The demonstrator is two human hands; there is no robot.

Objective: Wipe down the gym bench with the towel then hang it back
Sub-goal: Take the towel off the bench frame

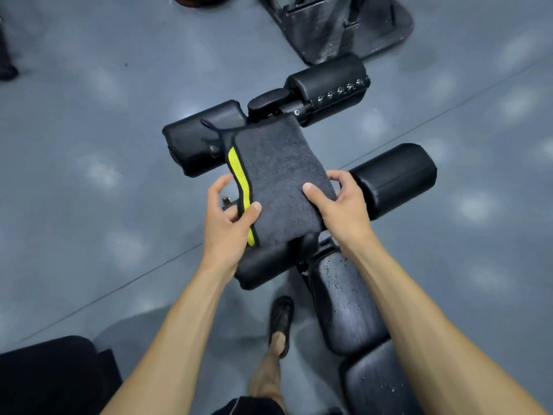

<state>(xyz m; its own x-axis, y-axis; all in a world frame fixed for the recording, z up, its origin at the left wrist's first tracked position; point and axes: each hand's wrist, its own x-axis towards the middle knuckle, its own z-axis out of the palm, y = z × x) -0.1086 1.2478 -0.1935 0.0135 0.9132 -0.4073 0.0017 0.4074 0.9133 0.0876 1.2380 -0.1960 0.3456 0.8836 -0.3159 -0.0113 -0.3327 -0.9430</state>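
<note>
Nearest, the gym bench (pixel 347 313) seat pad runs away from the camera on the right, beaded with droplets. Above its far end both hands hold the folded grey towel (pixel 281 181): the left hand (pixel 230 223) fingers pinch the yellow-striped left edge, the right hand (pixel 338 205) fingers pinch the right edge. The towel's long axis points far and slightly left, over the foot rollers (pixel 395 178), so the wet pad lies near and right of both hands, closer to the right one
</note>
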